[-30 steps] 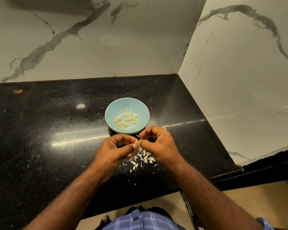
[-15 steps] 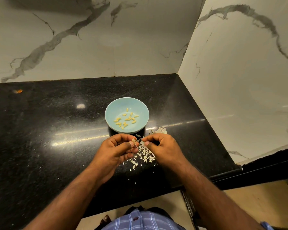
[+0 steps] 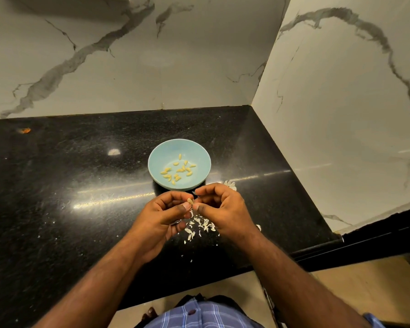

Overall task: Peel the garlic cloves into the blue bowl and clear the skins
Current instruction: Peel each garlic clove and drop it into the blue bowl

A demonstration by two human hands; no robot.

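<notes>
**One small clove held over the skins, beside the blue bowl**

The person stood at the corner of a polished black stone counter (image 3: 57, 185), both bare hands raised just in front of a shallow round pale-blue bowl (image 3: 161, 152). The left hand (image 3: 161, 216) had its fingers curled in, the thumb pressing a small pale garlic clove (image 3: 190, 200) against them. The right hand (image 3: 223, 207) met it from the other side, thumb and forefinger pinching at the same clove, so that the fingertips of both hands touched around it. The clove sat between the two hands, near the bowl's near rim and above the countertop.

Inside the bowl lay a scatter of little yellowish peeled cloves (image 3: 179, 170), loosely spread across its bottom. Under and between the hands a heap of thin white papery skins (image 3: 199, 224) lay on the counter, with stray flecks trailing towards the front edge. A larger tuft of white skin (image 3: 230, 184) lay just behind the right hand, to the right of the bowl. White marble-veined walls (image 3: 128, 67) closed the corner behind.
</notes>
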